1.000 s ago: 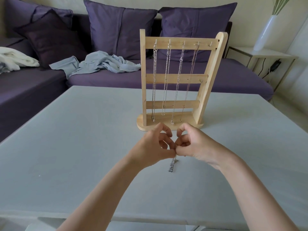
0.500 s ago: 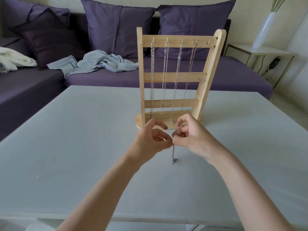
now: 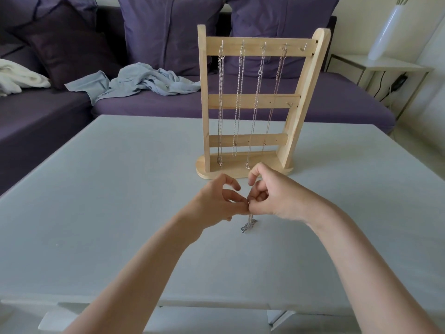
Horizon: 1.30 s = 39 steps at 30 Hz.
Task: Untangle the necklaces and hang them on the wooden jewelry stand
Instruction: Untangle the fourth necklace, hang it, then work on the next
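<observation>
Both hands met just above the pale grey table (image 3: 101,213), close in front of the light wooden jewelry stand (image 3: 252,102). The left hand (image 3: 216,203) and the right hand (image 3: 277,198) each pinched the top of a thin silver chain necklace (image 3: 249,225) between thumb and curled fingers, their fingertips touching one another. The chain hung down from the pinch in a short bunch, its lower end resting on the tabletop directly below the hands. The stand stood upright on its oval base, near the far middle of the table, with three crossbars between two posts. Four silver necklaces (image 3: 238,100) hung side by side from hooks on the top bar; the hook at the right end carried nothing. Behind the table ran a purple sofa (image 3: 337,104) with a crumpled pale blue cloth (image 3: 144,83) lying on its seat, and a white vase (image 3: 387,32) stood on a side table to the right.
</observation>
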{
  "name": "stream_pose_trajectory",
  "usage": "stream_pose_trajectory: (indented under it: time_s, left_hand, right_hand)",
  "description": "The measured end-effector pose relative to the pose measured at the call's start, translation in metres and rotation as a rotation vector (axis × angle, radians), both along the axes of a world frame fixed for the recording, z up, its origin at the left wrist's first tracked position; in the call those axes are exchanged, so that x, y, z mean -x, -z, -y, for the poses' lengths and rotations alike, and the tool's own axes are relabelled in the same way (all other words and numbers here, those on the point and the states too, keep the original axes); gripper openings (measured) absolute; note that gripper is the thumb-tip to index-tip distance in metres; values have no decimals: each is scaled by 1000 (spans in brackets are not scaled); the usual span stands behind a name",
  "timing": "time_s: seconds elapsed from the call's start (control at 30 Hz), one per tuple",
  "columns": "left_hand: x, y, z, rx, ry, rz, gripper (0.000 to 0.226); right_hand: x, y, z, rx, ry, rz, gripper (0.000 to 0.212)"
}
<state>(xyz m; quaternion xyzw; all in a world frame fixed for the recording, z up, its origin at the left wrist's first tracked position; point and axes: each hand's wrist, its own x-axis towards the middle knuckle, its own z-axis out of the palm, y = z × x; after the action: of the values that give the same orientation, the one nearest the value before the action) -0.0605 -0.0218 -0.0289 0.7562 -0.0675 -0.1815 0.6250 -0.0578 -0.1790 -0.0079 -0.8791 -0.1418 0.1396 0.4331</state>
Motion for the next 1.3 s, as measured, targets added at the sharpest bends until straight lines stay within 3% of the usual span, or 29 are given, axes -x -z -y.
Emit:
stream_pose_trajectory:
  time_s: [0.1,0.2,0.3,0.47,0.77,0.87,1.07,1.3]
  left_hand:
    - [2,-1,0,105,-14,-139,37]
    - [1,-2,-1,145,-64,-114,27]
    - [0,0,1,123,-79,57,33]
    - [-2,5,6,-73,-78,427,45]
    - [5,10,12,-257,-136,688,41]
    - [5,10,14,-241,-171,639,33]
    - [4,-3,12,100,-140,190,5]
    - [4,-3,7,25,-129,236,10]
  right_hand:
    - [1,2,-2,-30,-8,48,33]
    - [1,2,-2,-90,45,116,34]
    - [0,0,-1,-124,70,142,35]
    - [0,0,0,-126,78,108,37]
    - [1,0,-1,-230,90,-13,36]
    - [0,1,-3,-330,143,-45,35]
    - [-3,4,-1,-426,239,-21,30]
    - [-2,6,-5,-400,268,-46,31]
